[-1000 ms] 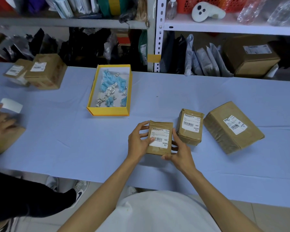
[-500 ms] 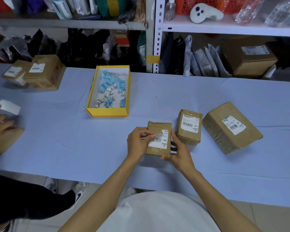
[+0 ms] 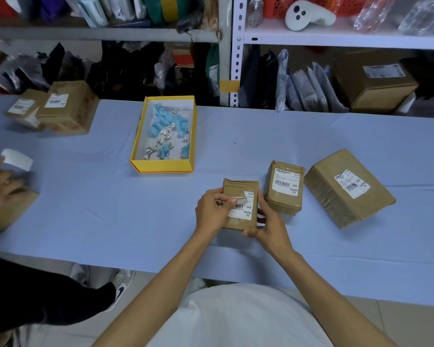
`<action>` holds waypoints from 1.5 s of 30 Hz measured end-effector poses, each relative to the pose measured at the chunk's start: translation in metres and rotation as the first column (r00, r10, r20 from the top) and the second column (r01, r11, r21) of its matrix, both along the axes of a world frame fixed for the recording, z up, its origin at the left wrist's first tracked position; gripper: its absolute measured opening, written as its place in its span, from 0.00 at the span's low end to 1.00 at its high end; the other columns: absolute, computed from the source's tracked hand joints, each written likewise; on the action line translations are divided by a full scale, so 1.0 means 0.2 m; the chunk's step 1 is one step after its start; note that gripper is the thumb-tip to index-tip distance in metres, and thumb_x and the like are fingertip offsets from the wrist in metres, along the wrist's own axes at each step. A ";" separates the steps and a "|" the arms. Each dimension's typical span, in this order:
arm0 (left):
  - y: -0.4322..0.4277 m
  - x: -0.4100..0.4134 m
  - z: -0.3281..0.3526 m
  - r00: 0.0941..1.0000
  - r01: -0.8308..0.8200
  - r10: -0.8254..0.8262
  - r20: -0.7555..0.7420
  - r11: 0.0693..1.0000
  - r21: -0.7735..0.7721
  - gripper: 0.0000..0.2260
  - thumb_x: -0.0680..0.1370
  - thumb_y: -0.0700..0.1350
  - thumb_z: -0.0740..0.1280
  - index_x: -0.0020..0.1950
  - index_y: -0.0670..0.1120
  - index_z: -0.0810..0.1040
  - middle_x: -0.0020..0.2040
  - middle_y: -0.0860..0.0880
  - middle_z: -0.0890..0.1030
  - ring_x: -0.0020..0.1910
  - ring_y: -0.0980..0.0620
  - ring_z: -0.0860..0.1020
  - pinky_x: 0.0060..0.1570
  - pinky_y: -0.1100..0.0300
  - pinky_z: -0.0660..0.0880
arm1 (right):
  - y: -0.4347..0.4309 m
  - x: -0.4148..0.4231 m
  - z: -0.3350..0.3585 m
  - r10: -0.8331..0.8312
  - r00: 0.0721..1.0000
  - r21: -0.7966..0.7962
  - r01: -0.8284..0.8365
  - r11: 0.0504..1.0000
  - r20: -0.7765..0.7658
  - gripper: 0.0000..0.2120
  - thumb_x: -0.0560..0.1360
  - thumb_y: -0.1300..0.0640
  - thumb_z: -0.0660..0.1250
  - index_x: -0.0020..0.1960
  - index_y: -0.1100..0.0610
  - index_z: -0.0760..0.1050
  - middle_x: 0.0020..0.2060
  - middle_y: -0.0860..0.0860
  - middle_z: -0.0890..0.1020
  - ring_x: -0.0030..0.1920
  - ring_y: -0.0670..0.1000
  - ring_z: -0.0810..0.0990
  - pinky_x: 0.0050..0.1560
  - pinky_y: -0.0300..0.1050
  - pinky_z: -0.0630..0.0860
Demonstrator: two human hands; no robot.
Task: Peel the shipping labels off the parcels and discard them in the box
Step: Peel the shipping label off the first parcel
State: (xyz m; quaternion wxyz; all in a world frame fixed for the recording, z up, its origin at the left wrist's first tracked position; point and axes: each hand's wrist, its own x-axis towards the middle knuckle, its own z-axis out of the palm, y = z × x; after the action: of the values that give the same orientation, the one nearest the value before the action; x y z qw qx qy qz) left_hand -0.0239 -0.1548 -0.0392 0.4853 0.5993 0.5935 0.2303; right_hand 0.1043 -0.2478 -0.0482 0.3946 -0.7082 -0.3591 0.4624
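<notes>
1. The label (image 3: pixel 243 206) on the small parcel (image 3: pixel 239 204) now has its far-left corner lifted and folded over, where a moment ago it lay flat; peeling is under way, likely only just begun.
2. The left hand (image 3: pixel 212 211) pinches that loose corner in a narrow grip.
3. The right hand (image 3: pixel 267 222) clasps the parcel's near-right edge, tilting it up on the table (image 3: pixel 110 209).
4. The yellow box (image 3: pixel 164 135) sits far-left, holding crumpled scraps.

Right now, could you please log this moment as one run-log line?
step: peeling label | left hand: pulling top-left corner | right hand: steadying small parcel | yellow box: holds crumpled labels | two parcels right: labelled
</notes>
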 end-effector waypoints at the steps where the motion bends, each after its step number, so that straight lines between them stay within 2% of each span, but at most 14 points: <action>1: 0.00 0.00 -0.01 1.000 0.000 0.000 0.009 1.000 -0.016 0.05 0.72 0.48 0.74 0.38 0.48 0.83 0.63 0.54 0.79 0.51 0.49 0.81 0.57 0.51 0.75 | 0.00 0.00 0.00 -0.003 1.000 -0.002 0.003 1.000 -0.001 0.53 0.63 0.76 0.73 0.77 0.47 0.54 0.57 0.48 0.79 0.49 0.42 0.80 0.39 0.34 0.79; 11: 0.00 -0.02 -0.01 0.962 -0.052 0.097 0.255 0.983 -0.177 0.03 0.72 0.42 0.74 0.38 0.46 0.84 0.65 0.50 0.79 0.54 0.47 0.81 0.59 0.45 0.77 | 0.00 -0.01 -0.01 -0.024 1.000 -0.003 0.024 1.000 -0.003 0.53 0.63 0.76 0.74 0.78 0.47 0.53 0.57 0.50 0.80 0.50 0.44 0.80 0.38 0.33 0.79; 14: 0.00 -0.02 0.00 0.954 -0.046 0.100 0.282 0.981 -0.191 0.03 0.73 0.41 0.74 0.40 0.42 0.84 0.64 0.49 0.80 0.54 0.46 0.82 0.59 0.46 0.78 | 0.00 -0.02 -0.01 -0.016 1.000 0.006 0.016 1.000 0.012 0.53 0.63 0.75 0.74 0.78 0.48 0.53 0.58 0.50 0.79 0.50 0.43 0.80 0.38 0.32 0.79; 17: 0.02 -0.05 0.00 0.957 -0.005 0.060 0.283 0.981 -0.194 0.07 0.71 0.41 0.75 0.34 0.47 0.83 0.64 0.49 0.80 0.53 0.45 0.83 0.59 0.44 0.77 | 0.00 -0.02 -0.02 -0.017 1.000 0.004 0.017 1.000 0.012 0.53 0.63 0.75 0.74 0.78 0.48 0.53 0.59 0.49 0.79 0.51 0.44 0.80 0.39 0.32 0.79; 19: 0.03 -0.07 0.01 0.958 0.015 0.046 0.284 0.978 -0.210 0.07 0.71 0.40 0.75 0.34 0.47 0.81 0.64 0.48 0.79 0.52 0.45 0.83 0.59 0.44 0.77 | 0.00 -0.01 -0.02 -0.018 1.000 0.004 0.018 1.000 0.010 0.53 0.63 0.75 0.74 0.78 0.48 0.53 0.59 0.50 0.79 0.52 0.46 0.80 0.39 0.32 0.79; 22: 0.03 -0.09 0.03 0.978 0.045 -0.028 0.205 0.996 -0.078 0.04 0.71 0.41 0.76 0.42 0.48 0.82 0.63 0.51 0.77 0.56 0.52 0.79 0.60 0.53 0.76 | 0.00 -0.01 -0.01 -0.017 1.000 0.009 0.017 1.000 0.001 0.53 0.63 0.75 0.74 0.78 0.48 0.54 0.59 0.51 0.80 0.52 0.45 0.80 0.39 0.32 0.79; 25: 0.01 -0.09 0.02 0.986 0.065 -0.076 0.150 0.995 0.081 0.07 0.71 0.41 0.76 0.44 0.52 0.82 0.53 0.52 0.80 0.54 0.56 0.78 0.58 0.61 0.74 | 0.00 -0.01 -0.02 -0.025 1.000 0.008 0.025 1.000 -0.017 0.53 0.62 0.76 0.73 0.78 0.47 0.54 0.59 0.51 0.80 0.53 0.46 0.81 0.41 0.34 0.79; 28: 0.00 -0.10 0.00 0.985 0.107 -0.120 0.125 0.989 0.103 0.07 0.72 0.40 0.74 0.48 0.48 0.83 0.48 0.53 0.83 0.49 0.60 0.80 0.54 0.66 0.75 | 0.00 -0.01 -0.02 -0.028 1.000 0.011 0.028 1.000 -0.014 0.53 0.62 0.76 0.73 0.77 0.47 0.55 0.58 0.50 0.80 0.53 0.47 0.81 0.41 0.35 0.80; 30: 0.00 -0.10 0.00 0.985 0.130 -0.142 0.096 0.985 0.114 0.09 0.72 0.38 0.73 0.51 0.47 0.83 0.48 0.53 0.83 0.47 0.64 0.79 0.50 0.73 0.73 | 0.00 -0.01 -0.02 -0.029 0.999 0.013 0.029 0.999 -0.014 0.53 0.62 0.76 0.73 0.77 0.46 0.55 0.57 0.50 0.80 0.53 0.48 0.81 0.41 0.35 0.80; 32: 0.00 -0.10 -0.01 0.985 0.123 -0.136 0.102 0.985 0.119 0.11 0.71 0.37 0.73 0.52 0.48 0.82 0.48 0.52 0.83 0.47 0.66 0.78 0.51 0.73 0.73 | 0.00 -0.01 -0.02 -0.033 0.999 0.011 0.033 0.999 -0.024 0.53 0.61 0.77 0.72 0.77 0.45 0.55 0.57 0.50 0.80 0.53 0.48 0.81 0.41 0.35 0.80; 34: -0.01 -0.10 -0.01 0.986 0.109 -0.123 0.115 0.987 0.117 0.15 0.71 0.35 0.73 0.55 0.47 0.81 0.49 0.51 0.83 0.48 0.64 0.78 0.53 0.70 0.74 | 0.00 -0.01 -0.02 -0.033 0.999 0.010 0.034 0.999 -0.028 0.53 0.62 0.77 0.72 0.77 0.46 0.55 0.57 0.51 0.80 0.53 0.49 0.81 0.41 0.34 0.79; 37: 0.00 -0.11 -0.02 0.986 0.095 -0.107 0.127 0.991 0.098 0.23 0.70 0.33 0.73 0.63 0.49 0.77 0.46 0.48 0.82 0.51 0.58 0.79 0.51 0.77 0.71 | 0.00 -0.01 -0.01 -0.033 0.999 0.009 0.033 0.999 -0.020 0.53 0.62 0.76 0.72 0.77 0.46 0.55 0.56 0.51 0.81 0.52 0.48 0.81 0.41 0.35 0.80; 41: 0.01 -0.12 -0.01 0.992 0.087 -0.097 0.077 0.989 0.121 0.16 0.68 0.35 0.76 0.52 0.47 0.79 0.49 0.47 0.81 0.50 0.56 0.79 0.49 0.77 0.72 | 0.00 -0.01 -0.02 -0.036 0.999 0.014 0.036 0.999 -0.015 0.53 0.61 0.76 0.72 0.77 0.46 0.56 0.57 0.51 0.81 0.53 0.50 0.81 0.42 0.37 0.81; 45: 0.00 -0.12 -0.03 0.993 0.089 -0.097 0.069 0.990 0.107 0.10 0.69 0.39 0.77 0.44 0.51 0.80 0.51 0.47 0.78 0.48 0.64 0.79 0.48 0.77 0.72 | 0.00 -0.01 -0.01 -0.029 0.999 0.013 0.029 0.999 -0.016 0.52 0.62 0.76 0.72 0.77 0.46 0.56 0.56 0.50 0.81 0.53 0.49 0.81 0.42 0.36 0.80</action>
State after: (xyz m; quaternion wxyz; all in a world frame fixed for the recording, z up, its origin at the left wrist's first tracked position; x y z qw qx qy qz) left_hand -0.0487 -0.1555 -0.0462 0.4854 0.6417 0.5339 0.2598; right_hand 0.1018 -0.2485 -0.0496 0.4088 -0.7071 -0.3485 0.4598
